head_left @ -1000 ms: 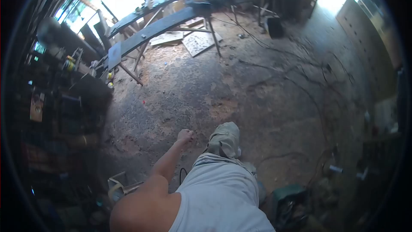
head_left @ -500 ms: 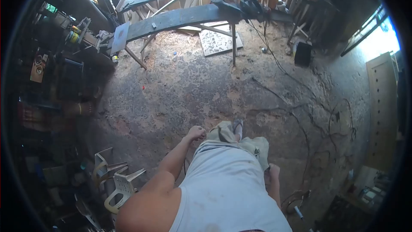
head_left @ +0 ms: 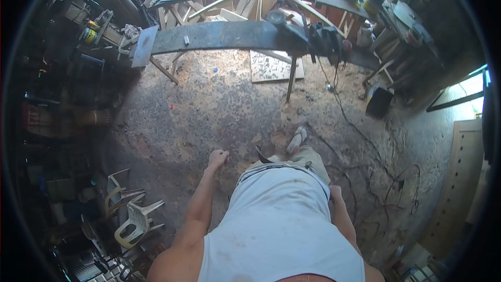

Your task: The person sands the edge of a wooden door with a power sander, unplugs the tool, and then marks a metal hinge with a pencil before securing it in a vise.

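My left hand [head_left: 218, 157] hangs over the floor ahead and left of my body, its fingers curled into a loose fist with nothing visible in them. Beside my right hip is my right hand [head_left: 335, 193], partly covered by my clothing, so its fingers cannot be made out. A dark curved strap [head_left: 262, 154] sticks out at the waist of my khaki shorts [head_left: 314, 163]. One foot in a sandal [head_left: 297, 139] is forward on the stained floor [head_left: 209, 120]. Neither hand touches a bench or tool.
A long dark workbench [head_left: 209, 36] crosses ahead, with a power tool [head_left: 326, 39] on its right. Beneath leans a patterned board [head_left: 271, 68]. Cables [head_left: 360, 136] trail over the floor at right, near a black container [head_left: 379, 102]. Plastic chairs [head_left: 136, 222] stand at left; a wooden door panel [head_left: 456, 177] at right.
The workbench appears closer and larger as I step forward. The sandalled foot has come further ahead. My left hand has swung left, away from my shorts.
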The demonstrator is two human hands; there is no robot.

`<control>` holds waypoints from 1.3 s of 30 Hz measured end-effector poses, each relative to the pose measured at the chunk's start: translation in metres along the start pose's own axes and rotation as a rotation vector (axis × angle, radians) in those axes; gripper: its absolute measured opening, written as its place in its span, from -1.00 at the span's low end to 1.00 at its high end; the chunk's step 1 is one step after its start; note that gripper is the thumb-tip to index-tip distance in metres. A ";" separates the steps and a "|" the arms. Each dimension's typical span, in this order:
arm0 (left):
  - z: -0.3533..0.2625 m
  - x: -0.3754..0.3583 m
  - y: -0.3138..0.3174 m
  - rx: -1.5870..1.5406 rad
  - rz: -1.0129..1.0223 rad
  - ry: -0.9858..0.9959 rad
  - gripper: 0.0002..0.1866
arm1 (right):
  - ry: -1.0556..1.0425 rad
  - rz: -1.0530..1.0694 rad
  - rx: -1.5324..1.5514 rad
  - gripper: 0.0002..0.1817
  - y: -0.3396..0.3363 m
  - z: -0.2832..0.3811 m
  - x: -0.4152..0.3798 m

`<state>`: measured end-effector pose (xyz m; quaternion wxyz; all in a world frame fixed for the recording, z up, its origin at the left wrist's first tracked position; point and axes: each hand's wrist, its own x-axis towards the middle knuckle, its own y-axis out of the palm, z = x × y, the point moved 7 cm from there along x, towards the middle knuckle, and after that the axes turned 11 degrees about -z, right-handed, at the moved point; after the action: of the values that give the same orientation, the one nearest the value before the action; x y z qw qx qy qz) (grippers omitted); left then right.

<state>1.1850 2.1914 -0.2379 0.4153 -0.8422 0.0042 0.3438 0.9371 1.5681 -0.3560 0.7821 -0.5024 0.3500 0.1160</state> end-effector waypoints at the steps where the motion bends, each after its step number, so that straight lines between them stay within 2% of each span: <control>1: -0.012 0.000 -0.001 0.016 -0.014 0.010 -0.63 | -0.288 0.043 -0.481 -0.73 0.007 0.000 0.015; 2: -0.027 0.003 -0.004 0.026 -0.035 0.025 -0.63 | -0.077 0.213 -0.332 -0.65 0.016 -0.030 0.039; 3: -0.049 0.017 -0.007 0.026 -0.070 0.050 -0.62 | -0.290 0.149 -0.549 -0.66 0.007 -0.027 0.063; 5: -0.064 0.049 -0.014 -0.011 -0.232 0.148 -0.67 | -0.317 0.128 -0.549 -0.65 -0.047 -0.005 0.090; 8: -0.129 0.074 -0.043 -0.231 -0.367 0.117 -0.74 | 0.681 0.222 0.804 -0.72 -0.119 -0.021 0.132; 12: -0.196 0.173 -0.093 -0.201 -0.602 0.312 -0.74 | 0.271 -0.158 0.759 -0.80 -0.245 -0.010 0.254; 14: -0.225 0.237 -0.122 0.018 -0.579 0.173 -0.70 | 0.455 -0.334 1.165 -0.77 -0.317 0.034 0.258; 16: -0.261 0.302 -0.148 0.031 -0.595 0.125 -0.71 | 0.421 -0.455 1.119 -0.75 -0.379 0.091 0.246; 18: -0.297 0.356 -0.170 -0.027 -0.642 0.165 -0.74 | 0.406 -0.525 1.075 -0.73 -0.403 0.127 0.240; 20: -0.314 0.425 -0.177 -0.004 -0.676 0.168 -0.73 | 0.427 -0.525 1.036 -0.70 -0.388 0.141 0.220; 22: -0.325 0.490 -0.179 -0.058 -0.665 0.210 -0.72 | 0.402 -0.418 0.894 -0.67 -0.345 0.149 0.200; 24: -0.346 0.529 -0.180 -0.026 -0.576 0.217 -0.69 | 0.473 -0.289 0.768 -0.73 -0.314 0.187 0.162; 26: -0.368 0.538 -0.186 0.050 -0.458 0.200 -0.66 | 0.614 -0.198 0.737 -0.64 -0.279 0.219 0.124; 27: -0.381 0.541 -0.189 0.106 -0.392 0.184 -0.65 | 0.507 -0.175 0.604 -0.59 -0.275 0.241 0.110; 28: -0.378 0.559 -0.184 0.180 -0.425 0.268 -0.66 | 0.552 -0.114 0.550 -0.55 -0.287 0.278 0.094; 31: -0.374 0.588 -0.176 0.102 -0.176 0.281 -0.69 | 0.623 -0.111 0.479 -0.52 -0.227 0.262 0.074; 32: -0.373 0.593 -0.173 0.014 -0.064 0.219 -0.69 | 0.699 -0.108 0.493 -0.49 -0.226 0.270 0.070; 34: -0.386 0.584 -0.179 0.009 0.022 0.266 -0.70 | 0.551 -0.144 0.511 -0.47 -0.217 0.284 0.093; 35: -0.392 0.583 -0.180 0.136 -0.058 0.368 -0.66 | 0.496 -0.183 0.522 -0.47 -0.213 0.284 0.098; 36: -0.401 0.581 -0.176 0.106 -0.084 0.459 -0.65 | 0.524 -0.166 0.499 -0.45 -0.232 0.301 0.108; 37: -0.403 0.578 -0.165 -0.175 0.035 0.336 -0.63 | 0.556 -0.154 0.482 -0.44 -0.265 0.331 0.128; 38: -0.426 0.559 -0.169 -0.165 0.027 0.403 -0.67 | 0.496 -0.258 0.454 -0.43 -0.276 0.338 0.149; 39: -0.449 0.529 -0.170 -0.390 0.077 0.465 -0.71 | 0.432 -0.353 0.421 -0.43 -0.287 0.346 0.172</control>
<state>1.8970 2.1346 -0.2395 0.2204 -0.9613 0.0651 0.1519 1.3646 1.7041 -0.1813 0.7844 -0.3960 0.4314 -0.2045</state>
